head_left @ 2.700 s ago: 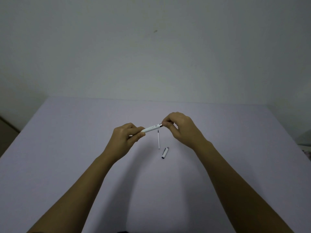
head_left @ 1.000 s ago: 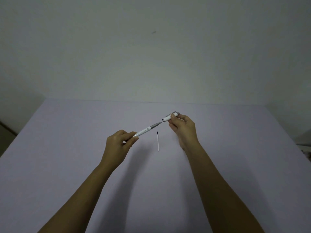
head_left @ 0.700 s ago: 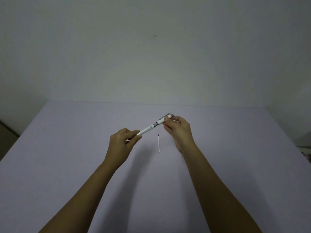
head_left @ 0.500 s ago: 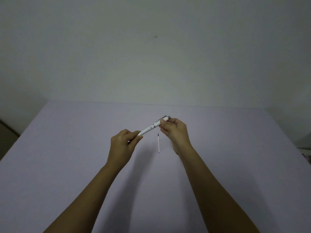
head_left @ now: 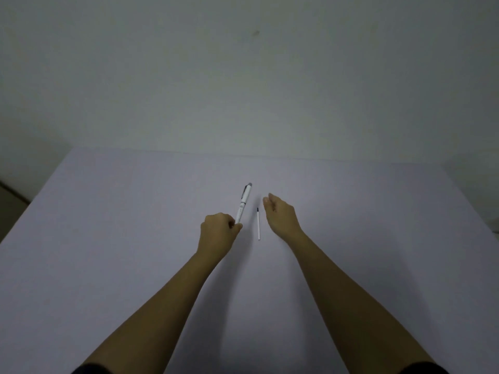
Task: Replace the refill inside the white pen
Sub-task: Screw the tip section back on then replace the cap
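The white pen point(head_left: 244, 201) has its cap on and points away from me, its capped end with a dark clip farthest out. My left hand point(head_left: 219, 232) grips its near end. A thin white refill point(head_left: 258, 224) with a dark tip lies on the table between my hands, touched by neither. My right hand point(head_left: 279, 214) hovers just right of the refill, fingers loosely apart and holding nothing.
The table point(head_left: 108, 238) is a plain pale lilac surface whose far edge meets a bare white wall point(head_left: 243, 90). Its left and right edges slant outward toward me.
My right hand pushed the cap onto the pen and let go, then drew back to the right. My left hand swung the capped pen to point away from me. The loose refill stayed put.
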`<state>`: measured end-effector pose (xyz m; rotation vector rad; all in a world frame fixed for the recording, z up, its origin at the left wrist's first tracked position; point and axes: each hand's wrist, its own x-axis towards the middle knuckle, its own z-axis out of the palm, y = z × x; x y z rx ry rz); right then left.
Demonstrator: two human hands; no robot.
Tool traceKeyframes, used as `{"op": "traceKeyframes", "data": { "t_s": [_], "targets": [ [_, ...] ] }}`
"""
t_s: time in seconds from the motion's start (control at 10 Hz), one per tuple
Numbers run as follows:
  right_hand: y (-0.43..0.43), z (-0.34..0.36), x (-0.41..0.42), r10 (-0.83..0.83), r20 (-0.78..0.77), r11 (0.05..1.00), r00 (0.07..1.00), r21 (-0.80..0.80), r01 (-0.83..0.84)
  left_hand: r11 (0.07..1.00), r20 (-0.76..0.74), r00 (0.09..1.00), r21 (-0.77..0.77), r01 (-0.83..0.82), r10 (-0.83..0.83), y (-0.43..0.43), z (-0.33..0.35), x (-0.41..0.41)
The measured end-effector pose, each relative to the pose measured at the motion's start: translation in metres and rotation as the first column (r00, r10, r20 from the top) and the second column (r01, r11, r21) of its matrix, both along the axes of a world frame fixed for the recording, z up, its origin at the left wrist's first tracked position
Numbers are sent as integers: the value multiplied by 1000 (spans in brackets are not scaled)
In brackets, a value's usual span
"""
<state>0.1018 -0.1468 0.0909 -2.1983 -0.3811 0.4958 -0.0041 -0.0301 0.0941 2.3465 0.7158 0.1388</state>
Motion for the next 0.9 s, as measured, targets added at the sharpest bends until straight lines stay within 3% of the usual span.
{"op": "traceKeyframes", "data": {
  "t_s": [0.2,0.4,0.6,0.9],
  "targets": [
    [-19,-83,-9,56,21,971,998,-234,-50,993,-109,992,-100,-69,58,-13,-54,24],
    [-26,-124,-19,203,120,903,972,-407,-138,987,-123,985,-91,-135,123,-19,-89,41],
    [-28,-147,-25,228,224,875,948,-474,-98,989,-84,986,-43,-144,140,-27,-110,39],
    [-25,-152,-25,219,206,865,954,-494,-92,984,-89,984,-67,-164,157,-26,-121,37]
  ]
}}
